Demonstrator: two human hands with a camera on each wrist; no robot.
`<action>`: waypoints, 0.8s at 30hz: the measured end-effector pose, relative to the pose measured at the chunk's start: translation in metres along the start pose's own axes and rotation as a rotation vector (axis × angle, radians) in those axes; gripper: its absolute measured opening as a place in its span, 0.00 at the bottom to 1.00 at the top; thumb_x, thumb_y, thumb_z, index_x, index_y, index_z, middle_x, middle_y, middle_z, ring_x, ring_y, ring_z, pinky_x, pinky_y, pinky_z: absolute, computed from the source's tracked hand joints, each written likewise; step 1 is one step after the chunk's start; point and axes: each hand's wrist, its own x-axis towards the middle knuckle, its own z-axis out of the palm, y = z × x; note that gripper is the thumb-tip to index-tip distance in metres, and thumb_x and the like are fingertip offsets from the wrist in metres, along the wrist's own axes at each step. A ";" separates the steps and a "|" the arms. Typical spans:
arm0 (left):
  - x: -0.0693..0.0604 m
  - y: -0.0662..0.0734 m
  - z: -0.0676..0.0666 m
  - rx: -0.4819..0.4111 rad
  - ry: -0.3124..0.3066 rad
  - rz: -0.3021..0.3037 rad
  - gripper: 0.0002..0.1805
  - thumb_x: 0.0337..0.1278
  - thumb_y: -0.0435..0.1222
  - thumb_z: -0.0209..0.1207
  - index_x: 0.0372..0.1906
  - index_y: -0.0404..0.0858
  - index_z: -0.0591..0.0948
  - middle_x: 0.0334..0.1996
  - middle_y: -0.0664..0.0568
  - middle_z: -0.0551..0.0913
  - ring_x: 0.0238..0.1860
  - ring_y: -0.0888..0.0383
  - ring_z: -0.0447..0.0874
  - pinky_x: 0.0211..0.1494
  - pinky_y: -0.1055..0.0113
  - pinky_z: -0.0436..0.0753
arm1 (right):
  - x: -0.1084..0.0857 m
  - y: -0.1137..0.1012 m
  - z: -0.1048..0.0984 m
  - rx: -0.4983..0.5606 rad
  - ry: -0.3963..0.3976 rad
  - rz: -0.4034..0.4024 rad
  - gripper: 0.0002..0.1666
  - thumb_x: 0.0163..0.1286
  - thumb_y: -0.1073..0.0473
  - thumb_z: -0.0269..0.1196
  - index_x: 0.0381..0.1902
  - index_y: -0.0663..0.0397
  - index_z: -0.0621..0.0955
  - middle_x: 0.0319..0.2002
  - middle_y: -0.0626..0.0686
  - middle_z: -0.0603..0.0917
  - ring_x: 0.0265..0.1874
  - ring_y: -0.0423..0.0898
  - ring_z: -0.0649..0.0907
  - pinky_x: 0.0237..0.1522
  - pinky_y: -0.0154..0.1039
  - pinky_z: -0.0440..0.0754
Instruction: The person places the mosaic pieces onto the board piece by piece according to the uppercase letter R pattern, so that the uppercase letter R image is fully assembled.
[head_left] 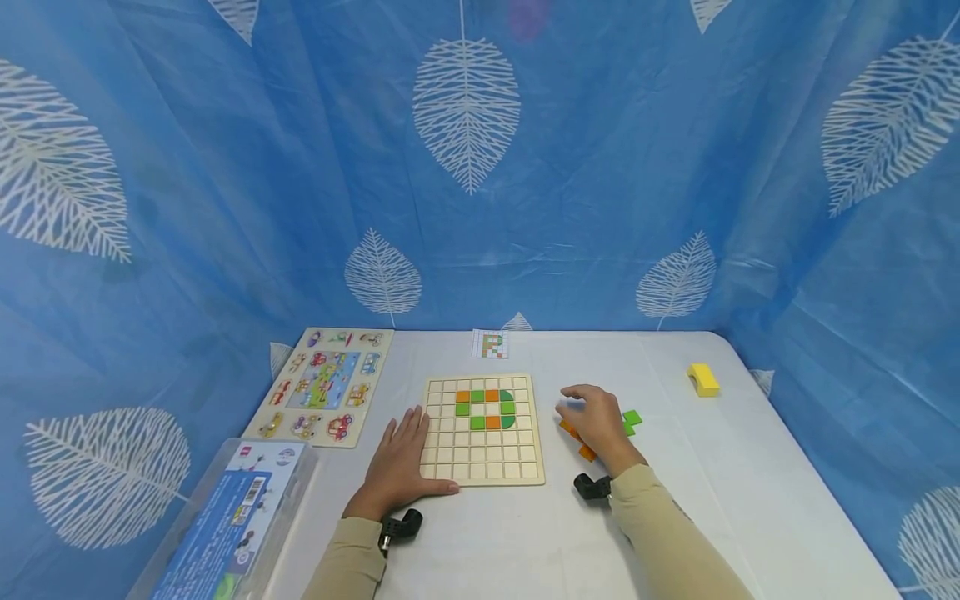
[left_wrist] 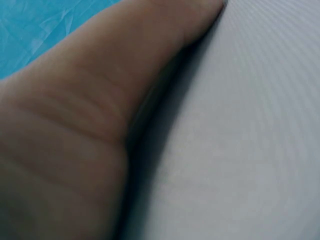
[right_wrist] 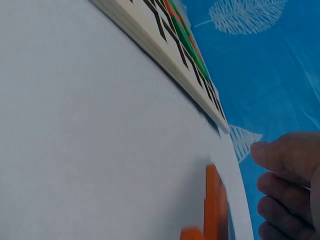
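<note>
A square wooden grid board (head_left: 446,454) lies flat on the table. Set in its upper middle are orange, green and curved dark-green tiles (head_left: 507,408), forming a ring around bare cells. My left hand (head_left: 401,458) rests against the board's left side, fingers extended, thumb along the near edge. Right of the board, my right hand (head_left: 596,421) hovers over loose orange tiles (head_left: 587,452) and green tiles (head_left: 632,417), partly covering them. In the right wrist view its fingers (right_wrist: 282,190) are loosely bent, apart from the orange tiles (right_wrist: 215,205), with nothing seen between them.
A small pattern card (head_left: 491,344) lies behind the board. At the left are a picture puzzle board (head_left: 318,444) and a clear plastic box (head_left: 232,517) with printed sheets. A yellow arch block (head_left: 703,380) stands far right. Blue curtains (head_left: 570,208) hang behind and beside the table.
</note>
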 end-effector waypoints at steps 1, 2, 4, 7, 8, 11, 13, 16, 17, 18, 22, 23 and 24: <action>0.000 0.000 0.000 0.001 -0.002 0.001 0.80 0.33 0.82 0.65 0.83 0.30 0.57 0.83 0.39 0.52 0.83 0.43 0.45 0.82 0.44 0.44 | -0.001 0.002 -0.002 -0.002 0.002 0.009 0.19 0.65 0.63 0.77 0.53 0.64 0.89 0.51 0.63 0.88 0.54 0.62 0.85 0.58 0.61 0.82; 0.000 0.000 0.000 0.003 -0.003 0.001 0.80 0.33 0.82 0.64 0.83 0.30 0.57 0.83 0.39 0.52 0.83 0.43 0.45 0.82 0.44 0.44 | -0.001 0.003 -0.004 0.003 0.003 0.021 0.19 0.65 0.63 0.77 0.53 0.63 0.89 0.51 0.62 0.88 0.54 0.62 0.85 0.58 0.61 0.82; 0.000 0.000 -0.001 0.001 -0.004 0.002 0.80 0.33 0.82 0.65 0.83 0.30 0.57 0.83 0.39 0.52 0.83 0.43 0.45 0.82 0.44 0.44 | -0.002 0.006 -0.007 0.008 0.005 0.036 0.18 0.65 0.63 0.76 0.52 0.63 0.89 0.50 0.62 0.88 0.54 0.62 0.85 0.58 0.61 0.82; 0.000 0.000 -0.001 0.000 -0.011 0.002 0.80 0.33 0.82 0.65 0.83 0.30 0.56 0.83 0.39 0.52 0.83 0.43 0.44 0.82 0.44 0.43 | -0.003 0.008 -0.009 0.031 0.005 0.055 0.18 0.65 0.63 0.76 0.52 0.63 0.89 0.50 0.62 0.88 0.54 0.62 0.85 0.59 0.61 0.82; 0.001 0.000 -0.001 0.000 -0.010 0.002 0.80 0.33 0.82 0.65 0.83 0.30 0.57 0.83 0.39 0.52 0.83 0.43 0.45 0.82 0.44 0.44 | -0.004 0.008 -0.010 0.037 0.004 0.059 0.18 0.65 0.63 0.76 0.52 0.63 0.89 0.50 0.62 0.88 0.54 0.62 0.85 0.59 0.61 0.82; 0.001 0.000 -0.001 -0.005 -0.010 0.000 0.80 0.33 0.82 0.65 0.83 0.30 0.56 0.83 0.39 0.52 0.83 0.43 0.44 0.82 0.44 0.43 | -0.004 0.009 -0.010 0.034 -0.005 0.061 0.18 0.66 0.62 0.76 0.52 0.63 0.89 0.50 0.62 0.88 0.55 0.62 0.85 0.59 0.61 0.81; 0.001 0.000 -0.001 -0.007 -0.012 -0.002 0.80 0.33 0.82 0.65 0.83 0.30 0.56 0.83 0.39 0.52 0.83 0.43 0.44 0.82 0.45 0.43 | -0.004 0.009 -0.010 0.028 -0.010 0.069 0.18 0.67 0.62 0.75 0.52 0.63 0.89 0.50 0.61 0.88 0.55 0.62 0.85 0.60 0.61 0.81; 0.001 0.000 -0.001 -0.005 -0.013 -0.003 0.80 0.33 0.81 0.66 0.83 0.30 0.56 0.83 0.39 0.52 0.83 0.43 0.43 0.83 0.45 0.42 | -0.005 0.010 -0.009 0.026 -0.016 0.091 0.17 0.67 0.62 0.75 0.52 0.62 0.89 0.51 0.61 0.89 0.55 0.61 0.85 0.59 0.60 0.81; 0.001 0.000 -0.001 -0.004 -0.014 -0.004 0.80 0.33 0.81 0.66 0.83 0.30 0.56 0.83 0.39 0.51 0.83 0.44 0.43 0.83 0.45 0.42 | -0.005 0.010 -0.008 0.029 -0.017 0.102 0.17 0.67 0.61 0.75 0.52 0.62 0.89 0.51 0.60 0.89 0.55 0.61 0.85 0.60 0.59 0.81; 0.001 0.000 -0.001 -0.002 -0.015 -0.004 0.80 0.33 0.81 0.66 0.83 0.30 0.56 0.83 0.39 0.51 0.83 0.44 0.43 0.83 0.45 0.42 | -0.006 0.009 -0.008 0.031 -0.018 0.110 0.17 0.67 0.61 0.75 0.52 0.61 0.89 0.51 0.60 0.89 0.55 0.60 0.85 0.60 0.59 0.81; 0.001 0.000 0.000 0.001 -0.015 -0.002 0.80 0.33 0.81 0.66 0.83 0.30 0.56 0.83 0.39 0.51 0.83 0.44 0.43 0.83 0.45 0.42 | -0.007 0.010 -0.005 0.032 -0.023 0.119 0.17 0.66 0.62 0.75 0.52 0.61 0.89 0.51 0.59 0.89 0.55 0.59 0.85 0.60 0.58 0.82; 0.001 -0.001 0.000 0.000 -0.015 -0.002 0.80 0.33 0.81 0.66 0.83 0.30 0.56 0.83 0.39 0.51 0.83 0.44 0.43 0.83 0.45 0.42 | -0.007 0.010 -0.004 0.031 -0.024 0.118 0.17 0.66 0.62 0.76 0.52 0.61 0.89 0.50 0.59 0.89 0.55 0.59 0.85 0.60 0.57 0.82; 0.001 -0.001 0.000 0.000 -0.015 -0.001 0.80 0.33 0.81 0.66 0.83 0.30 0.56 0.83 0.39 0.51 0.83 0.44 0.43 0.83 0.45 0.42 | -0.007 0.010 -0.004 0.027 -0.025 0.112 0.18 0.66 0.62 0.76 0.52 0.61 0.89 0.50 0.59 0.89 0.54 0.58 0.86 0.59 0.57 0.82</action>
